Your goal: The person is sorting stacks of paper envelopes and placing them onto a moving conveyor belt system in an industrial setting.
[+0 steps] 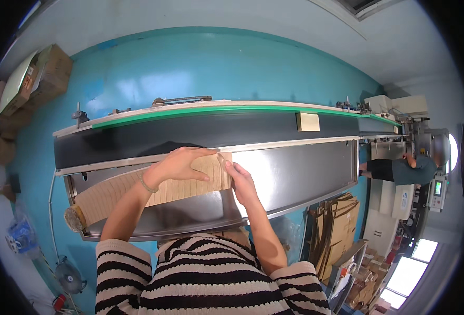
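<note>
A long, slightly curved row of tan cardboard pieces (122,191), packed side by side, lies on the left part of a shiny metal tray table (300,168). My left hand (182,165) rests across the row near its right end, fingers stretched out and thumb apart. At that right end, my right hand (242,181) has thumb and fingers closed on an end piece of tan cardboard (223,173); its fingertips are partly hidden. A round, brownish-yellow object (75,218) sits against the row's left end.
Beyond the tray runs a dark conveyor belt (232,126) with a green rail (242,108). One small tan box (308,122) lies on it. Flattened cardboard (334,231) leans at the right. Another person (413,170) stands by a machine at far right. A fan (70,275) is lower left.
</note>
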Motion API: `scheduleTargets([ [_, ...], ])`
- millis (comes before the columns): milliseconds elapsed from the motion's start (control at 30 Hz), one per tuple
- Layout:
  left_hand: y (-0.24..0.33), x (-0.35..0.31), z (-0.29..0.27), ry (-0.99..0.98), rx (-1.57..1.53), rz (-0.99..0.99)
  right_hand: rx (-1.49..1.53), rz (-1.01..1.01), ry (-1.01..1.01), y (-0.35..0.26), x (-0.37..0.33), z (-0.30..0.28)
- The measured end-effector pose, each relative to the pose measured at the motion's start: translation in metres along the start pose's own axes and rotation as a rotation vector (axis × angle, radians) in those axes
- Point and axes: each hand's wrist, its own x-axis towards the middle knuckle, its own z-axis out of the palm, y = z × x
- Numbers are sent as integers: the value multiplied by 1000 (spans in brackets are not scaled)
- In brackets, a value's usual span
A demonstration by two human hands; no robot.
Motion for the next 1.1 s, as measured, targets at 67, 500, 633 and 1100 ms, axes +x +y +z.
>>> scheduleTargets([
  [67,-1,-2,0,-23,-59,-31,-510,-304,42,13,0,-8],
  [500,1,-13,-5,-22,-48,-44,-340,-153,-86,-12,2,18],
  [633,1,-16,-6,29,-60,-31,-14,62,-151,-16,0,7],
  [1100,-12,-27,-9,-10,-21,-9,-306,-241,-84,-5,4,30],
])
